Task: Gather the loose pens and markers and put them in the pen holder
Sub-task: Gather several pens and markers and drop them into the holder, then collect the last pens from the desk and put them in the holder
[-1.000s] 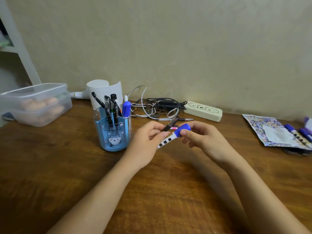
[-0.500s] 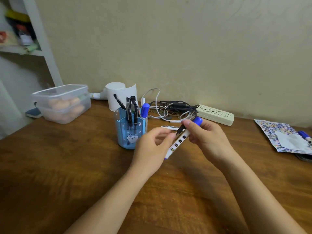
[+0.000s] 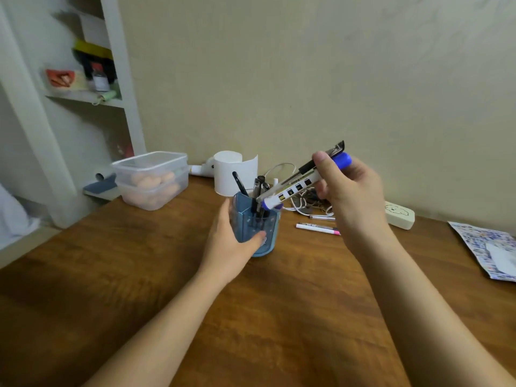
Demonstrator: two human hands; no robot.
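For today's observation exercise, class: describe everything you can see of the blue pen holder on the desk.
The pen holder is a see-through blue plastic cup with angled sides, standing upright on the wooden desk in front of a white paper roll. The left hand grips its near side, thumb across the front. Several dark pens stand inside, leaning. The right hand holds a blue-capped marker and a black pen slanted, the marker's lower end at the rim.
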